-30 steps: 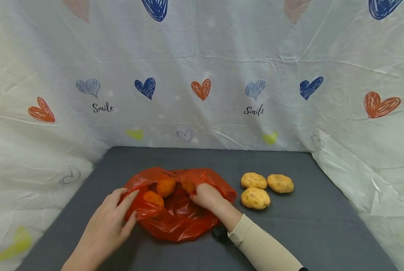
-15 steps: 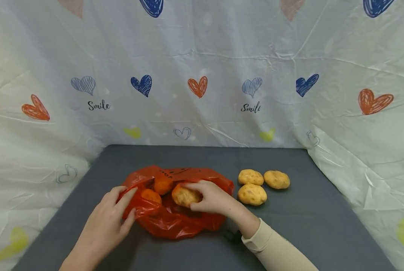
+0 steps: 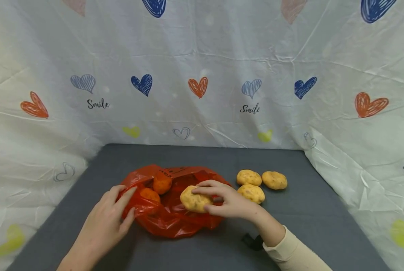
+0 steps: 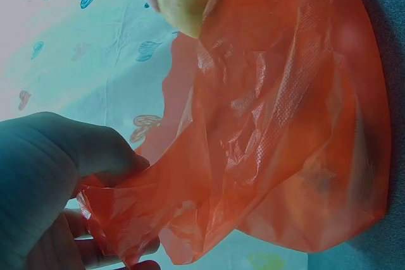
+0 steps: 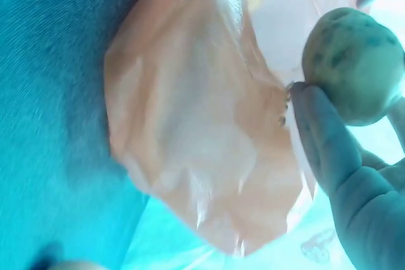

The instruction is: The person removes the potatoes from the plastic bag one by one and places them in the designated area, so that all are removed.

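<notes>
In the head view, my right hand [image 3: 229,201] holds a yellow potato [image 3: 194,199] with thumb and fingers, over the mouth of a red plastic bag [image 3: 174,226]. The right wrist view shows that potato [image 5: 354,67] close up, dark-spotted, beside the bag wall. My left hand [image 3: 105,218] grips the bag's left rim; in the left wrist view, the thumb and fingers pinch the thin film [image 4: 158,200]. Inside the bag, two roundish lumps [image 3: 162,184] look orange. Their kind is unclear, since the red film may tint them.
Three potatoes [image 3: 249,177] lie grouped on the dark grey table [image 3: 300,226], right of the bag. A small black item [image 3: 252,241] is by my right forearm. A white sheet printed with hearts [image 3: 198,113] hangs behind and along the sides.
My right hand has drawn the potato up from inside the bag and a little to the right, bringing it into full view. My left hand keeps its grip on the rim.
</notes>
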`<state>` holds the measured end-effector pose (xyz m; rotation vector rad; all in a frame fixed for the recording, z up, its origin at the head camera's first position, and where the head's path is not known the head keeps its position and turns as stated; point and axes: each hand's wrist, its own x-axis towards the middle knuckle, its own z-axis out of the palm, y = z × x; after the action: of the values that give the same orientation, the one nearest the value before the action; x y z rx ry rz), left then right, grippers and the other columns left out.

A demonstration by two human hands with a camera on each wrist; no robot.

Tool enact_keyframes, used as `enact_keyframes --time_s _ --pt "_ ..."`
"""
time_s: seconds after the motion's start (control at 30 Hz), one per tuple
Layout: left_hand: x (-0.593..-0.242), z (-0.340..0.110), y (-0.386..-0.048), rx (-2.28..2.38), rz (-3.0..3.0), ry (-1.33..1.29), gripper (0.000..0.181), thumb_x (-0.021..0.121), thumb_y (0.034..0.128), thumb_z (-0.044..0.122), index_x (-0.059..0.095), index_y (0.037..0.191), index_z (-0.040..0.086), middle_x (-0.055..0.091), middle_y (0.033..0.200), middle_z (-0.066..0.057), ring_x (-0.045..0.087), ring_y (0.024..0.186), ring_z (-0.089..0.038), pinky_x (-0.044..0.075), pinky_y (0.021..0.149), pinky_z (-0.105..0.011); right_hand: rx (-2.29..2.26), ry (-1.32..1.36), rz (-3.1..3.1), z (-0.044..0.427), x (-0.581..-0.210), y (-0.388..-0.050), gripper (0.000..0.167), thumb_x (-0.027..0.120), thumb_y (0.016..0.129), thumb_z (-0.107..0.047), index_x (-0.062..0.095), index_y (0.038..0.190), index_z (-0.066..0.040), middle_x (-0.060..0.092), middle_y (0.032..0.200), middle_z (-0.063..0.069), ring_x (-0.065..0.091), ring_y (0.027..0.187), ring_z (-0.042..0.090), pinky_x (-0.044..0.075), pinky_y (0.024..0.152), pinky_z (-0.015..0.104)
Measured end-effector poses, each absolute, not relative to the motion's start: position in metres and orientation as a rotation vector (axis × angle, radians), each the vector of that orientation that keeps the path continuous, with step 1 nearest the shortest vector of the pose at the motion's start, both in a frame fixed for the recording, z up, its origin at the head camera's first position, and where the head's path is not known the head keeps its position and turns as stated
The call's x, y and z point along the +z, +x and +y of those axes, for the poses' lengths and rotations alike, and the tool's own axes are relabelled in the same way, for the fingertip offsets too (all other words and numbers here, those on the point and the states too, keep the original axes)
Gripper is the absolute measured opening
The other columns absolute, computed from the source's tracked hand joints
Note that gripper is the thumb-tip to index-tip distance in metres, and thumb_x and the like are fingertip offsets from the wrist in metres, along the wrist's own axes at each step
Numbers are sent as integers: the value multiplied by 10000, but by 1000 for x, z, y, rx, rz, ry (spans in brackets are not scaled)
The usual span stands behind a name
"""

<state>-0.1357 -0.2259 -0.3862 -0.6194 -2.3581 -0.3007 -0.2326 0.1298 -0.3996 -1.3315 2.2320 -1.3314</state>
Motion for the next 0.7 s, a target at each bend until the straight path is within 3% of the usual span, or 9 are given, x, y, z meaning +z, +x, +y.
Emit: enact_keyframes --time_s 0.2,0.4,0.53,0.7 --pt "-386 -226 -137 -294 -2361 -617 561 776 734 100 660 1266 -34 570 1099 -194 582 900 -363 521 705 -514 -1441 -1290 2122 153 -399 -233 466 642 1014 -141 574 1473 -175 483 1486 43 526 1274 224 535 949 390" --pt "-387 -227 -139 -306 -2347 -629 556 760 736 94 658 1267 -35 572 1100 -200 585 911 -377 519 715 -524 -1598 -1106 2139 175 -402 -232 541 769 923 -109 599 1436 -98 509 1479 118 589 1221 229 556 917 398" --pt "-388 -228 -139 -313 -2349 -632 558 761 733 92 658 1266 -37 573 1101 -201 587 911 -380 518 719 -526 -1595 -1017 2265 190 -404 -227 565 800 896 -121 611 1429 -125 537 1470 117 601 1213 235 560 908 420" --pt "-389 -228 -139 -322 -2361 -623 565 771 735 93 656 1274 -35 575 1110 -203 589 918 -384 520 725 -531 -1484 -1006 2393 211 -403 -219 695 759 924 -101 455 1549 -124 484 1513 171 595 1224 265 536 944 396"
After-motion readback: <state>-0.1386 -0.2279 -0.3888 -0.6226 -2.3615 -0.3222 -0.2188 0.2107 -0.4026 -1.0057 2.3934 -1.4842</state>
